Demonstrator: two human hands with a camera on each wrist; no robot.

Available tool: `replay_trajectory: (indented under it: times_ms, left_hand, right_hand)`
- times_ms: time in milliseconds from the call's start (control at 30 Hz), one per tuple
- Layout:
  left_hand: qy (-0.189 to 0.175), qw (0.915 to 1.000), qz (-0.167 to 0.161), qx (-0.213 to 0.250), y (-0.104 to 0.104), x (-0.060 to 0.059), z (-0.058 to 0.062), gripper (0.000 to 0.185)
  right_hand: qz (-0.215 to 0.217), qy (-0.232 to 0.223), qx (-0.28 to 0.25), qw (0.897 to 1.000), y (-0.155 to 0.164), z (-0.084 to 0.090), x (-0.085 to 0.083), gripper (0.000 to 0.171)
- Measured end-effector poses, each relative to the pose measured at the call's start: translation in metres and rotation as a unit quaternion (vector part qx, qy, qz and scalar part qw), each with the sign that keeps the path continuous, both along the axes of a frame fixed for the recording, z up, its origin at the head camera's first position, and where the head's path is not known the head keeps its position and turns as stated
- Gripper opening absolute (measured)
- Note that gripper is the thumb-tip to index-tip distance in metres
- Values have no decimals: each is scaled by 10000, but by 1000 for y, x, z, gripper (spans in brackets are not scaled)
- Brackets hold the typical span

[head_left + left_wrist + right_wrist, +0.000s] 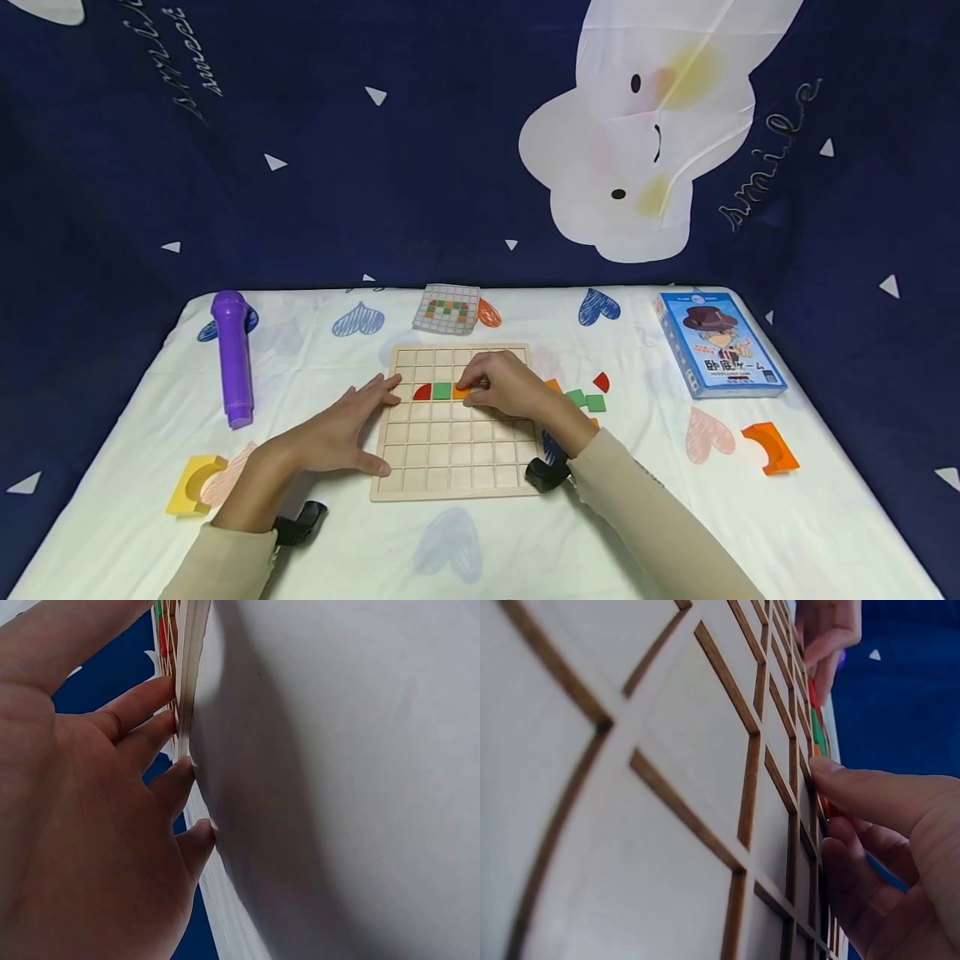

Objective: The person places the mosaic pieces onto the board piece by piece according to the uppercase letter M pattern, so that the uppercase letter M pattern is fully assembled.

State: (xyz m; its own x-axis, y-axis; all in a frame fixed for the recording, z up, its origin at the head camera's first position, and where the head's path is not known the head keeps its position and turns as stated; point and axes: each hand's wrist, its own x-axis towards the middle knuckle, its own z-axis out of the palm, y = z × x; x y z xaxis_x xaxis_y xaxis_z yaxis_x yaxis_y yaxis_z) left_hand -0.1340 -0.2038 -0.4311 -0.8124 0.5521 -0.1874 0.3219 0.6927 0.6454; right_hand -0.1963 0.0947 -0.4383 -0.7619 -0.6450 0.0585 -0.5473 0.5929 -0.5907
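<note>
The left edge of the wooden grid board (460, 433) is touched by the spread left hand (330, 433). On the board, an orange tile (457, 393) is pinched by the right hand (506, 385), in line with a green tile (442, 391) and a red tile (423, 392). A card (447, 310) is seen beyond the board.

Far side: dark navy-blue fabric backdrop (450, 167), printed with small white triangles (275, 162) and, right of centre, one large white rounded cloud (585, 150). Near side: white cloth-covered table (360, 558), patterned with blue and pink hearts (598, 307). Pale glare streaks the cloud.
</note>
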Motion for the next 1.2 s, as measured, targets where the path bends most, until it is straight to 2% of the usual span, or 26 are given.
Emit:
replay_trajectory:
  times_ms: [400, 567, 800, 1033, 1200]
  left_hand:
    - [25, 10000, -3, 22, -1, -1, -2, 119]
    - [-13, 10000, 6, 27, -1, 0, 0, 119]
    - [-26, 10000, 26, 33, 0, 1, 0, 121]
    - [32, 10000, -66, 33, -1, 3, -1, 95]
    - [77, 10000, -43, 44, -1, 2, 1, 105]
  right_hand:
    - [71, -171, -9, 9998, 1, 1, -1, 22]
    - [118, -433, -279, 9986, 7, 4, -3, 23]
    - [-75, -635, -722, 9953, 28, 18, -1, 24]
    - [-323, -627, -751, 9947, 60, 29, 5, 26]
    - [-486, -491, -605, 9958, 83, 35, 6, 27]
